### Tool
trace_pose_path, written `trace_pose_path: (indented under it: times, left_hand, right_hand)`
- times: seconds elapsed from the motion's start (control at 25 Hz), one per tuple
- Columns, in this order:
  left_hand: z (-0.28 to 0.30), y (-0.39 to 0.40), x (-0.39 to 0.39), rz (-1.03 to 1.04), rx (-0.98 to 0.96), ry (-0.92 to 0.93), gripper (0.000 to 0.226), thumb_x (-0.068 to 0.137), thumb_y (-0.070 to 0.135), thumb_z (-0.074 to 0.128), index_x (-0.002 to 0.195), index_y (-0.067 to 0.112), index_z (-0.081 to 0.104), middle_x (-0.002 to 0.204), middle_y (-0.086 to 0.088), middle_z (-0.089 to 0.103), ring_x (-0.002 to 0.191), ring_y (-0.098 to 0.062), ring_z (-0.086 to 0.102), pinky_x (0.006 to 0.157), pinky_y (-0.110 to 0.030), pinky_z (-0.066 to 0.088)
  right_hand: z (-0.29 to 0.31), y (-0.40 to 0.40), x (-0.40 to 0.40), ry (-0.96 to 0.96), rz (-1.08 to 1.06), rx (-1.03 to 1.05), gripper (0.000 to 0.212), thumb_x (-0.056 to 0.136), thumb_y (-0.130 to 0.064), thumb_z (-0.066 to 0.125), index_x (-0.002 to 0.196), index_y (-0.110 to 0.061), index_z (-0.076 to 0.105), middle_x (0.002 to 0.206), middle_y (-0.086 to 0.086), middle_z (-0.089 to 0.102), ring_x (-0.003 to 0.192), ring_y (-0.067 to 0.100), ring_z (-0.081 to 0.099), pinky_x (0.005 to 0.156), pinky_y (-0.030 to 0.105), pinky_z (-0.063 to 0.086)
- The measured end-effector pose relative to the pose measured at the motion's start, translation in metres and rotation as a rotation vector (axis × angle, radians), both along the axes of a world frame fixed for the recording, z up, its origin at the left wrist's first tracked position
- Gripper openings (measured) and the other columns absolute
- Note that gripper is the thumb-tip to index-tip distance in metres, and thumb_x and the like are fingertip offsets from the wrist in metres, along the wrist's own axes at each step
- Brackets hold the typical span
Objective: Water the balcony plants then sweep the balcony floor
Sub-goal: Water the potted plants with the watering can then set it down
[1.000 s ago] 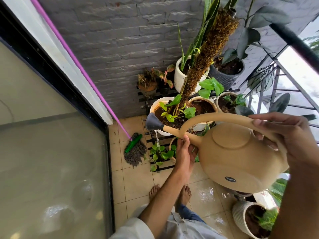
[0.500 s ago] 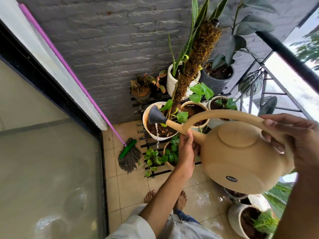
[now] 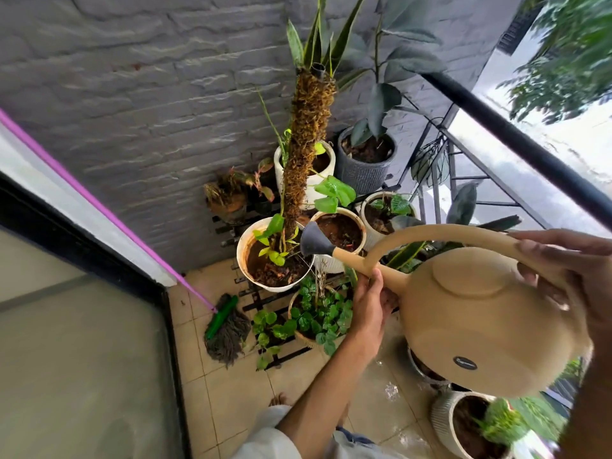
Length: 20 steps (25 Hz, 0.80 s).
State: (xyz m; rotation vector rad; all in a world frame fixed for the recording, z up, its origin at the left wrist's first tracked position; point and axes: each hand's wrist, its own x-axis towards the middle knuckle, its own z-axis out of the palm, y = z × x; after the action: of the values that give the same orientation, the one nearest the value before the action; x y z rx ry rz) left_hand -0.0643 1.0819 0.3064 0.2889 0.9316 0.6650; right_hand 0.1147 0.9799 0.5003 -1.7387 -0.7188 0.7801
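Standing room was limited: a strip of wet beige floor tiles [image 3: 228, 399] was enclosed by the glass door [image 3: 82, 376] on the left, the grey brick wall [image 3: 149, 94] ahead and the black railing [image 3: 516, 140] on the right. A mop [image 3: 227, 329] was leaned in the corner. The beige watering can [image 3: 480, 323] was held above the pots, its long axis running right to left and its grey rose [image 3: 313, 243] pointed down-left over the large white pot [image 3: 245, 260], which was filled with dark soil, leaves and a moss pole [image 3: 306, 154]. The neighbouring pot [image 3: 339, 230] contained only soil. The handle was gripped by the right hand [image 3: 576, 270]; the spout was supported by the left hand [image 3: 371, 306].
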Motion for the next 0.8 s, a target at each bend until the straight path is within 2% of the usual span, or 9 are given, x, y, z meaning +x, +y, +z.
trace_pose_path:
  times: [0.12, 0.24, 0.36, 0.48, 0.56, 0.68, 0.8]
  left_hand:
    - [-0.001, 0.000, 0.016, 0.016, 0.020, -0.003, 0.039, 0.107, 0.029, 0.055, 0.146, 0.023, 0.055, 0.118, -0.007, 0.075, 0.119, -0.028, 0.070, 0.080, -0.031, 0.061]
    - [-0.001, 0.005, 0.027, 0.023, 0.033, 0.037, 0.034, 0.108, 0.029, 0.054, 0.142, 0.023, 0.057, 0.106, -0.003, 0.079, 0.101, -0.019, 0.075, 0.078, -0.030, 0.061]
    - [-0.003, 0.013, 0.033, 0.075, 0.010, 0.034, 0.028, 0.109, 0.027, 0.053, 0.136, 0.023, 0.058, 0.099, 0.000, 0.080, 0.093, -0.015, 0.076, 0.078, -0.028, 0.063]
    - [-0.006, 0.018, 0.039, 0.129, 0.006, 0.057, 0.023, 0.109, 0.027, 0.052, 0.130, 0.024, 0.060, 0.096, 0.000, 0.080, 0.090, -0.014, 0.075, 0.073, -0.027, 0.062]
    - [-0.007, 0.012, 0.047, 0.154, 0.014, 0.093, 0.027, 0.108, 0.030, 0.054, 0.134, 0.024, 0.060, 0.108, -0.004, 0.078, 0.101, -0.019, 0.074, 0.082, -0.031, 0.062]
    - [-0.012, 0.003, 0.059, 0.172, 0.035, 0.127, 0.042, 0.105, 0.042, 0.057, 0.146, 0.033, 0.055, 0.137, -0.007, 0.069, 0.128, -0.025, 0.065, 0.110, -0.046, 0.052]
    - [-0.015, -0.002, 0.078, 0.179, 0.064, 0.143, 0.040, 0.104, 0.044, 0.060, 0.143, 0.037, 0.058, 0.139, -0.006, 0.068, 0.130, -0.026, 0.064, 0.114, -0.052, 0.047]
  right_hand:
    - [-0.001, -0.001, 0.012, -0.007, -0.001, -0.002, 0.033, 0.080, -0.027, 0.077, 0.108, -0.011, 0.080, 0.079, 0.038, 0.051, 0.043, 0.018, 0.039, 0.040, 0.018, 0.027]
    - [-0.003, 0.007, 0.024, -0.013, -0.001, 0.020, 0.019, 0.087, -0.014, 0.073, 0.103, -0.010, 0.082, 0.073, 0.030, 0.053, 0.040, 0.016, 0.036, 0.039, 0.019, 0.025]
    - [-0.008, 0.020, 0.037, -0.003, 0.044, 0.032, 0.019, 0.085, -0.013, 0.075, 0.102, -0.008, 0.081, 0.069, 0.027, 0.054, 0.040, 0.017, 0.036, 0.040, 0.019, 0.025]
    - [-0.013, 0.031, 0.048, 0.003, 0.114, 0.065, 0.028, 0.077, -0.019, 0.078, 0.101, -0.006, 0.082, 0.063, 0.026, 0.054, 0.039, 0.018, 0.037, 0.040, 0.020, 0.025]
    - [-0.014, 0.034, 0.058, 0.013, 0.144, 0.067, 0.030, 0.075, -0.019, 0.078, 0.101, -0.005, 0.082, 0.061, 0.025, 0.054, 0.038, 0.018, 0.037, 0.040, 0.020, 0.024]
    - [-0.017, 0.033, 0.069, 0.024, 0.166, 0.063, 0.028, 0.078, -0.016, 0.076, 0.102, -0.003, 0.081, 0.059, 0.022, 0.055, 0.039, 0.017, 0.038, 0.039, 0.019, 0.024]
    - [-0.018, 0.022, 0.081, 0.024, 0.154, 0.077, 0.026, 0.079, -0.013, 0.074, 0.102, -0.001, 0.080, 0.058, 0.021, 0.055, 0.039, 0.017, 0.039, 0.038, 0.019, 0.024]
